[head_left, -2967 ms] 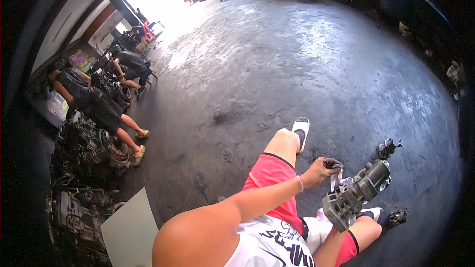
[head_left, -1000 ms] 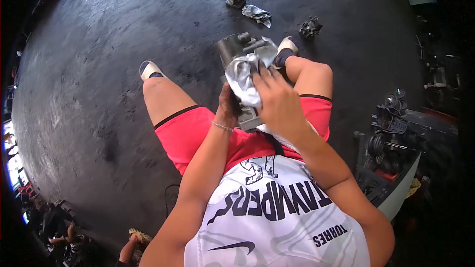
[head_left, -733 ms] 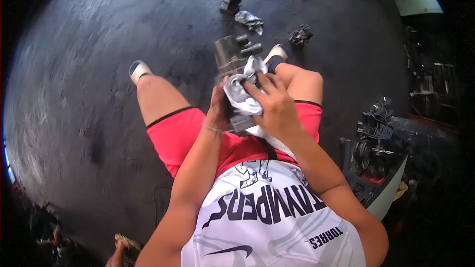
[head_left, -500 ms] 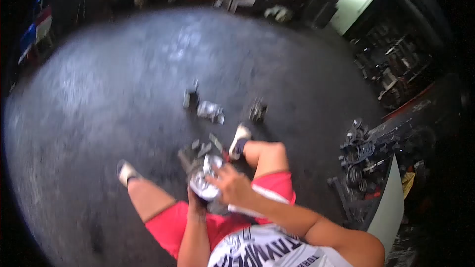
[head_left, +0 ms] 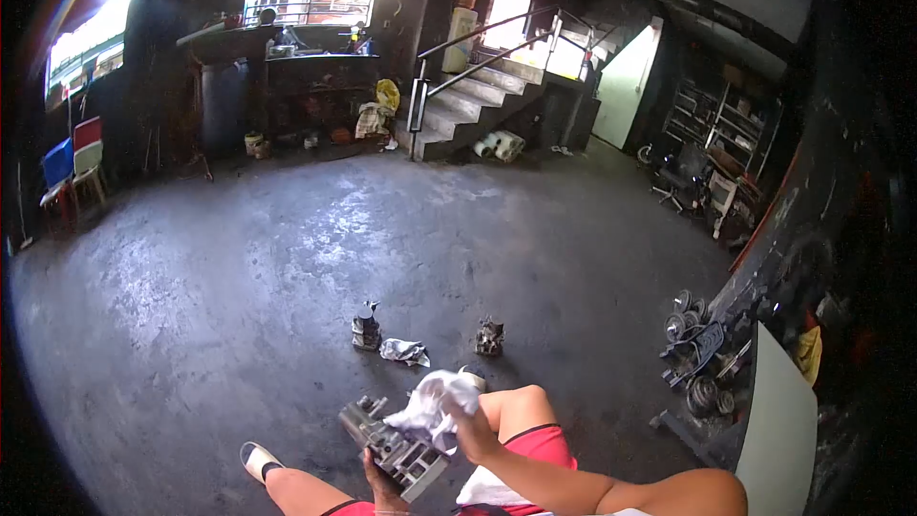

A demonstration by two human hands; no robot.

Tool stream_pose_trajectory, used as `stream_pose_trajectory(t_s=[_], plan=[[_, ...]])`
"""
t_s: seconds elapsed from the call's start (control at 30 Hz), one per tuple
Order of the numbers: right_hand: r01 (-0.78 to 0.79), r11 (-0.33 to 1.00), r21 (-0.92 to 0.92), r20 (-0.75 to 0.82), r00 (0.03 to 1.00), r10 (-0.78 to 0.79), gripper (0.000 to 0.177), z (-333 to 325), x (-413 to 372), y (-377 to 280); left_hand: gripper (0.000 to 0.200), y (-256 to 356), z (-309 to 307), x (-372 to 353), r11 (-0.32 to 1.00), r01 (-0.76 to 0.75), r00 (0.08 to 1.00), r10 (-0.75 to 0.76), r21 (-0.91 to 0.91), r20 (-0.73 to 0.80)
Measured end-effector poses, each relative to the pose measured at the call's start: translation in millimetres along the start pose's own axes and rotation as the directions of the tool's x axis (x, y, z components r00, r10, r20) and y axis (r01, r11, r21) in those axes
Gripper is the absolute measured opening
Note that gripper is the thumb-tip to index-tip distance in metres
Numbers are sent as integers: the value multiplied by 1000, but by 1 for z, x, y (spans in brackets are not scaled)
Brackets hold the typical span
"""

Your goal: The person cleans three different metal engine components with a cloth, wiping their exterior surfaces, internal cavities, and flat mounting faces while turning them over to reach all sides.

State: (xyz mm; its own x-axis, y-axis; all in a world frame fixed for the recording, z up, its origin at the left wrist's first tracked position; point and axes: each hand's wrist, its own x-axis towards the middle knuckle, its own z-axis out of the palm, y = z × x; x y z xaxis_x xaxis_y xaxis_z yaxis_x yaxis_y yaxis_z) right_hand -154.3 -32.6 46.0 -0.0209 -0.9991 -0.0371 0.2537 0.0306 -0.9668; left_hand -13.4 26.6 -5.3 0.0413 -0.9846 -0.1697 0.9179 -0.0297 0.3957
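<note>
A grey metal casting (head_left: 409,460) with slots and raised ribs, like an engine part, tilts over my lap. My left hand (head_left: 380,485) grips it at its lower left side, the thumb up along its edge. In my right hand (head_left: 466,428) is a crumpled white rag (head_left: 430,403), bunched at the fingers and hanging over the upper right of the casting. The rag covers part of the casting and some of my fingertips.
On the floor ahead stand two small metal parts, one dark (head_left: 365,333) and one brownish (head_left: 490,336), with a crumpled cloth (head_left: 405,353) between them. Weight plates (head_left: 704,394) and a pale panel (head_left: 781,420) are at right. Stairs (head_left: 468,100) rise at the back.
My view has tilted up, showing more of the room. The white rag in my right hand has lifted and bunched up, uncovering more of the casting, which my left hand still holds.
</note>
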Motion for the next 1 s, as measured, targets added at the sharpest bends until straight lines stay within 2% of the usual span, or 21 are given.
stream_pose_trajectory(t_s=[0.03, 0.07, 0.13, 0.2, 0.23, 0.27, 0.33, 0.4, 0.43, 0.53, 0.6, 0.63, 0.67, 0.7, 0.73, 0.77, 0.8, 0.83, 0.87, 0.9, 1.0], plan=[[113, 992, -63, -187, 975, -123, 41, 7, 0, -8, 61, -1, -3, 1, 1000, 11, 1000, -11, -16, -10], [172, 984, 42, -127, 978, -166, 41, 14, -1, -18, 60, -1, -7, 1, 999, 20, 1000, -21, -27, -23], [124, 966, -229, 159, 983, -89, 39, 36, -7, -55, 54, 4, -2, -3, 999, 46, 995, -48, -22, -86], [637, 587, -500, 700, 696, -158, 32, 36, 32, -7, 55, -3, -25, 2, 994, 111, 991, -111, -4, -75], [744, 501, -441, 853, 521, -22, 41, 56, 30, -18, 58, -6, -23, -1, 991, 134, 989, -135, -10, -59], [724, 264, -638, 760, 647, 60, 49, 71, 9, -27, 62, -9, -21, -2, 988, 154, 987, -154, -13, -39], [776, 189, -602, 798, 577, 176, 53, 75, 4, -22, 84, -12, -5, -1, 998, -25, 999, 27, 49, -40], [761, 144, -633, 758, 571, 315, 54, 74, -10, -28, 87, -20, -20, 12, 977, -210, 964, 200, 42, 175], [756, 53, -652, 727, 604, 326, 54, 75, -16, -31, 87, -20, -18, 9, 975, -218, 964, 209, 35, 167], [759, -67, -647, 709, 632, 314, 52, 77, -5, -35, 80, -16, -9, 14, 987, -152, 982, 157, -50, 110], [742, -132, -657, 744, 666, 43, 50, 79, 18, -17, 68, -19, -27, 13, 980, 199, 978, -197, 24, -67], [709, -87, -700, 696, 704, 143, 49, 82, 30, -21, 57, -12, -9, 9, 965, 262, 950, -253, 25, -181], [682, -42, -731, 652, 714, 255, 49, 83, 44, -27, 56, -14, -9, 4, 941, 330, 932, -338, -79, -134], [630, 18, -777, 623, 764, 167, 45, 80, 55, -20, 53, -13, -5, 3, 914, 397, 904, -404, -77, -136], [696, -41, -717, 682, 712, 168, 47, 77, 63, -22, 50, -11, -2, 6, 932, 363, 919, -355, 17, -170], [394, 69, -917, 390, 842, 372, 47, 82, 73, -25, 44, -6, 1, 4, 901, 430, 889, -412, 56, -198], [648, -57, -759, 592, 724, 353, 44, 68, 89, -15, 40, -17, -9, 10, 912, 400, 905, -409, -91, -120], [321, 289, -902, 410, 846, 342, 40, 92, 64, -47, 39, -27, -13, 14, 903, 412, 910, -414, -122, 5], [376, 378, -846, 510, 778, 368, 38, 86, 72, -41, 40, -7, 16, -6, 963, 267, 961, -269, -35, -61], [351, 603, -716, 634, 689, 352, 36, 65, 100, -7, 43, -8, 16, -7, 968, 242, 968, -246, -60, -57], [235, 638, -734, 636, 568, 523, 39, 67, 113, -14, 48, -9, 11, -5, 967, 225, 974, -224, -119, 25]])
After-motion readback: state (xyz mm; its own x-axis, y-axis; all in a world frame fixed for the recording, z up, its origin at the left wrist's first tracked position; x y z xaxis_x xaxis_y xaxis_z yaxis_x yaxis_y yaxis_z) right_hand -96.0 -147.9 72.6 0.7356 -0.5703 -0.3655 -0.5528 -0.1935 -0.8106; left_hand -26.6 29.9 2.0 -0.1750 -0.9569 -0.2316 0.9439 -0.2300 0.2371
